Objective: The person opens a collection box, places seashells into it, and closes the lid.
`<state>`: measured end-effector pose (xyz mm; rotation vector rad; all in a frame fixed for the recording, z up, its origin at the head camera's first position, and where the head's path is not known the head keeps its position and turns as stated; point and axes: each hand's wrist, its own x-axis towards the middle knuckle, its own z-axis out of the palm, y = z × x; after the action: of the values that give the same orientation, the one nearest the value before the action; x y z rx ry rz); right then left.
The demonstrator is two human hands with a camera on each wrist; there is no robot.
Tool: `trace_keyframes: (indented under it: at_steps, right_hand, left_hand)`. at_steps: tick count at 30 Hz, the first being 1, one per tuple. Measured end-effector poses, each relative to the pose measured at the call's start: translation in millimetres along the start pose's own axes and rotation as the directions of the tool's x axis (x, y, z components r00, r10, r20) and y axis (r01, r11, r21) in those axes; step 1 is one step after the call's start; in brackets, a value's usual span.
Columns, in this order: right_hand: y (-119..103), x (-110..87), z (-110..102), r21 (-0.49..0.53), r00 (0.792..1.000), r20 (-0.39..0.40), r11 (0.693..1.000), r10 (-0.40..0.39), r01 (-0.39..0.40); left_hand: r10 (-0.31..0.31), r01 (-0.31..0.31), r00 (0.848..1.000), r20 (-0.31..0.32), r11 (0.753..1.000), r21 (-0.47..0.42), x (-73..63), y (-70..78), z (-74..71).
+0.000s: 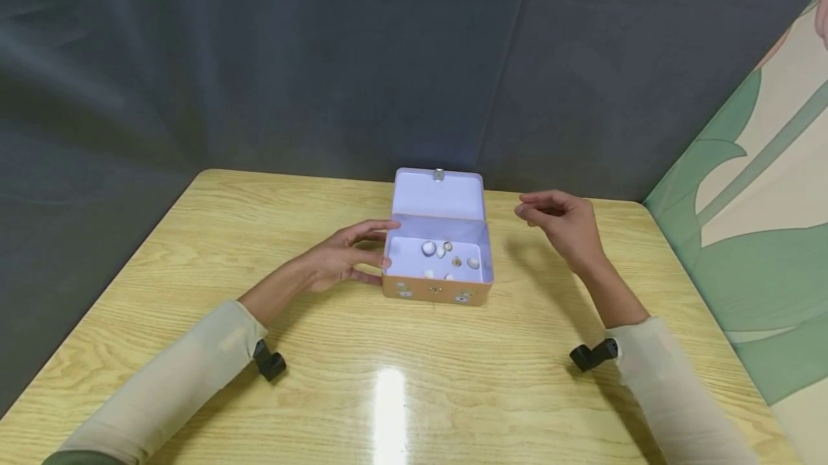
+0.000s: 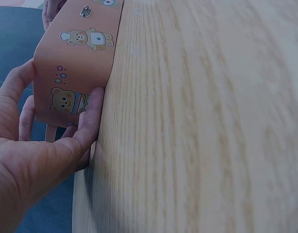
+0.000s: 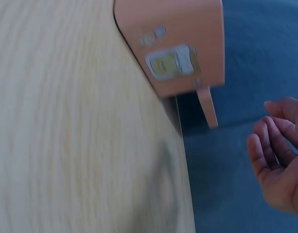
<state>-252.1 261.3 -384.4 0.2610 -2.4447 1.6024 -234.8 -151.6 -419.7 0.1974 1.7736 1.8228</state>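
Observation:
An orange tin box with a lilac inside and cartoon bears on its front stands on the table, its hinged lid raised at the back. Several small whitish and brown pieces that look like seashells lie spread over its floor. My left hand holds the box by its left end, with fingertips at the rim and along the lower front. To the right of the box, my right hand hovers over the table, fingers loosely curled and nothing visible in them.
The wood-grain table reaches back to a dark curtain. A panel with a green leaf pattern stands along the right side. Each sleeve cuff bears a black wrist camera.

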Motion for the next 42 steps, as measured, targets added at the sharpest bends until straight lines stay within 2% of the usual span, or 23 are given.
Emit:
trace_keyframes:
  at_steps: [4,14,22,32,42]
  right_hand:
    - [9.8,6.2,-14.6,-0.021,1.0,-0.027,1.0,-0.009,0.009]
    - [31.3,20.0,-41.2,0.008,0.996,-0.085,1.0,0.03,-0.03]
    - [50.7,26.4,-55.5,0.043,0.985,-0.107,0.99,0.138,-0.134]
    - [72.7,28.4,-70.6,-0.024,0.962,-0.138,0.97,0.236,-0.241]
    - [96.9,31.8,-80.6,-0.102,0.938,-0.1,0.934,0.333,-0.342]
  left_hand:
    - [0.004,-0.004,1.0,0.0,1.0,0.001,-0.7,-0.3,-0.6]
    - [0.011,-0.011,1.0,-0.001,1.0,-0.006,-0.9,-1.3,-3.2]
    - [0.008,-0.008,1.0,0.004,1.0,-0.008,-0.3,-2.4,-3.9]
    - [0.006,-0.006,1.0,0.003,1.0,-0.014,1.3,-1.4,-2.4]
    - [0.005,-0.004,1.0,0.006,1.0,-0.017,3.3,-1.6,-0.9]
